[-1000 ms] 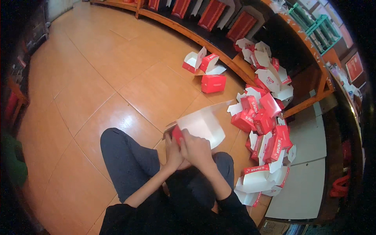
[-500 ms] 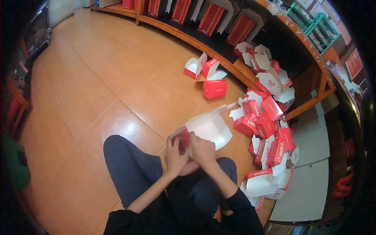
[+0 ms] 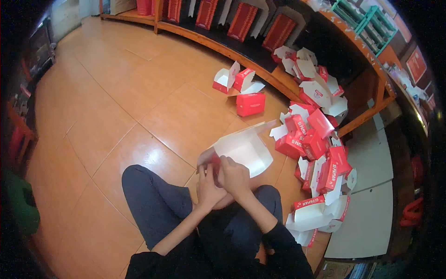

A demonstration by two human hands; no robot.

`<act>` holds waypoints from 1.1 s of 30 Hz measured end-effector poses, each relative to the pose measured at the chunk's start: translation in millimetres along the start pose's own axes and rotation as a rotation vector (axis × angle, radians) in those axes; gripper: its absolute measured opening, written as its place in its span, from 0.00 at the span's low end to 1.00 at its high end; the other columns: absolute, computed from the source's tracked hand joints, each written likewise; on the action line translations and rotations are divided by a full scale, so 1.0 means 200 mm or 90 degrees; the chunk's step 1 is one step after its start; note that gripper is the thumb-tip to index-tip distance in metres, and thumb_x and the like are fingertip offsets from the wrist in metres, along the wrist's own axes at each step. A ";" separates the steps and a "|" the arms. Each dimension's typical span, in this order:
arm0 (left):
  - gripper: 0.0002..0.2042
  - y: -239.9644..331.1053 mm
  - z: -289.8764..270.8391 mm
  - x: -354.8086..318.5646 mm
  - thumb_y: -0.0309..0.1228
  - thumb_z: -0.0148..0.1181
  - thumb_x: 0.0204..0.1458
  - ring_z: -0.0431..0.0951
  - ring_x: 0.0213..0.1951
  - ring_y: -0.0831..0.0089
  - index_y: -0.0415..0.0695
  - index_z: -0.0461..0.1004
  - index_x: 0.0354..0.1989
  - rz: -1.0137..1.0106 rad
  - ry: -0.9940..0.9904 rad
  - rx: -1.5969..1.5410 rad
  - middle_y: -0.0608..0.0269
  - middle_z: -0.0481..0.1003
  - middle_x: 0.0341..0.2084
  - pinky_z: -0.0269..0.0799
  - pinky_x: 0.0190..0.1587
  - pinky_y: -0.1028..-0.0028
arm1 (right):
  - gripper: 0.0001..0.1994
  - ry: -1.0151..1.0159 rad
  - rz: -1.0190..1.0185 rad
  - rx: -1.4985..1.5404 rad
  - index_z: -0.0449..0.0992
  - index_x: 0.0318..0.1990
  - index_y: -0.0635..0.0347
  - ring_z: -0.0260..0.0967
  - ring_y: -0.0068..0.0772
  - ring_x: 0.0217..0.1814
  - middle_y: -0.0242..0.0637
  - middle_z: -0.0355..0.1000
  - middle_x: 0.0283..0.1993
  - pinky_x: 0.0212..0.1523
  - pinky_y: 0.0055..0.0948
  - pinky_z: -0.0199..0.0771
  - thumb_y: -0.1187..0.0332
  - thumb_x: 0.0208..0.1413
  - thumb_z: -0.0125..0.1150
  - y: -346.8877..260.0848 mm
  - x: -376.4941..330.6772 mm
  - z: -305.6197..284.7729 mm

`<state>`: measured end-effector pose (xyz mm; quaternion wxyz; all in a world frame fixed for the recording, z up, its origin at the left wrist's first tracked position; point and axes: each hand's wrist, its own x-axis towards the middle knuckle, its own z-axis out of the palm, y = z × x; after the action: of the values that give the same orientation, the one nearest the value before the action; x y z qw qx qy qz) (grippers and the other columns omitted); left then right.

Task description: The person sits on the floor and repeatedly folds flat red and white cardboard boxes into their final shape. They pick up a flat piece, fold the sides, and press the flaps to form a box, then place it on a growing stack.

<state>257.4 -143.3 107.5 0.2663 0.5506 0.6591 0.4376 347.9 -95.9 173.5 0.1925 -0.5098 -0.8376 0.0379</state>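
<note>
An open cardboard food box (image 3: 246, 152), white inside with red showing on its outer side, is held tilted above my crossed legs. My left hand (image 3: 209, 189) grips its near end, fingers bent against the red panel. Close beside it, my right hand (image 3: 235, 176) has its fingers curled over the same end, the thumb side near the red part. The two hands almost touch. Fingers and panel hide the exact fold between them.
Red-and-white boxes lie in a heap (image 3: 316, 144) along my right side. Several more boxes (image 3: 251, 104) sit on the tiled floor ahead. Beyond them stands a wooden shelf (image 3: 213, 46) with red cartons. A green object (image 3: 23, 204) is at far left.
My right hand has shifted slightly left and closer to my left hand at the box's near end. The view has moved a little; the box stays held.
</note>
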 end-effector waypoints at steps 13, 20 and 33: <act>0.33 -0.02 -0.05 0.10 0.24 0.59 0.43 0.73 0.35 0.71 0.40 0.58 0.63 0.093 0.001 -0.183 0.60 0.67 0.33 0.72 0.34 0.75 | 0.24 0.274 0.294 -0.212 0.70 0.50 0.66 0.72 0.63 0.41 0.58 0.73 0.40 0.41 0.54 0.71 0.51 0.61 0.45 0.47 0.07 -0.12; 0.19 -0.15 -0.13 0.34 0.26 0.51 0.52 0.71 0.45 0.64 0.36 0.67 0.53 0.014 -0.066 -0.236 0.52 0.69 0.39 0.70 0.46 0.71 | 0.18 -0.042 0.407 -0.022 0.75 0.42 0.62 0.74 0.61 0.38 0.56 0.75 0.35 0.40 0.55 0.72 0.58 0.63 0.41 0.53 0.05 -0.06; 0.15 0.01 -0.02 0.45 0.37 0.48 0.61 0.75 0.35 0.55 0.34 0.66 0.40 -0.008 0.053 -0.055 0.46 0.73 0.31 0.69 0.40 0.63 | 0.16 -0.004 0.399 -0.014 0.77 0.34 0.64 0.75 0.58 0.31 0.54 0.75 0.28 0.34 0.52 0.74 0.63 0.61 0.42 0.51 -0.03 -0.06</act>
<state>232.8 -58.9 123.5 0.2646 0.5161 0.6535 0.4863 440.6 -53.7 156.4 0.1634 -0.7451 -0.6407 0.0881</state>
